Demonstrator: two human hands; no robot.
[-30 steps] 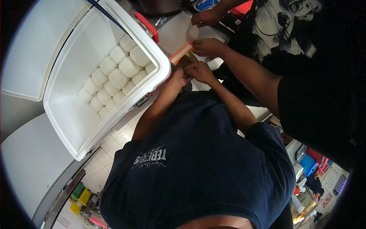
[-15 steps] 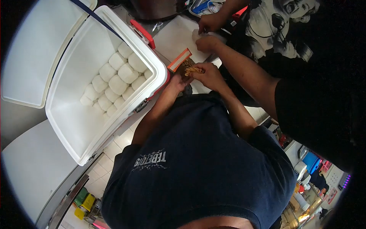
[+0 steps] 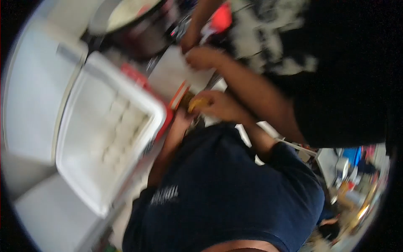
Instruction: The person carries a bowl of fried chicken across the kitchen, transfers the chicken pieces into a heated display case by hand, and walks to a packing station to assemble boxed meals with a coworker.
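Close in front of my chest, my right hand [image 3: 216,104] is closed on a bunch of yellowish-brown strands [image 3: 199,103]. My left hand [image 3: 184,119] lies just below an orange-and-white edged packet [image 3: 179,95], with its fingers largely hidden and blurred. Brown contents show beside the packet's edge, between my two hands. The open white cooler [image 3: 79,168] is to the left, with several round white pieces [image 3: 121,138] inside, smeared by motion.
A co-worker's two hands [image 3: 203,58] are close together over a white board [image 3: 170,73], beyond my hands. That person's forearm reaches in from the right. A large dark pot [image 3: 142,38] stands behind the cooler.
The whole view has shifted and blurred, bringing more of the pot into sight. My right hand has lifted the strands slightly away from the packet. The co-worker's hands have come closer together.
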